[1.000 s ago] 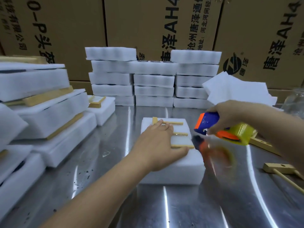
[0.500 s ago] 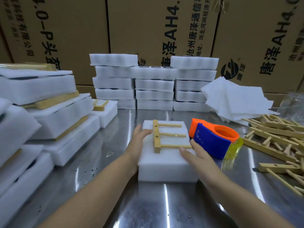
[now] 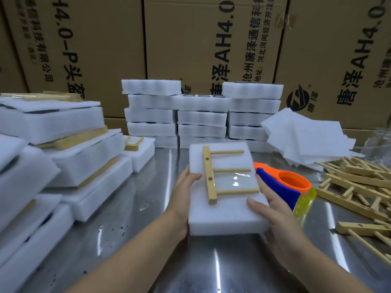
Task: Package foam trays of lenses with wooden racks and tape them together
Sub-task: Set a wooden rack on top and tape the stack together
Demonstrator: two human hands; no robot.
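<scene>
Both forearms reach in from 6 o'clock. The left hand (image 3: 182,199) grips the foam tray (image 3: 224,214) at its 9 o'clock edge and the right hand (image 3: 273,216) grips its 4 o'clock corner, thumbs on top. The wooden rack (image 3: 210,176) lies on the tray, with the tape dispenser (image 3: 281,187) at 3 o'clock.

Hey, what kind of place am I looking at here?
Probably a packing station in a factory or warehouse: printed cardboard cartons line the back, white foam trays are stacked on a steel table, and a tape dispenser lies nearby.
</scene>
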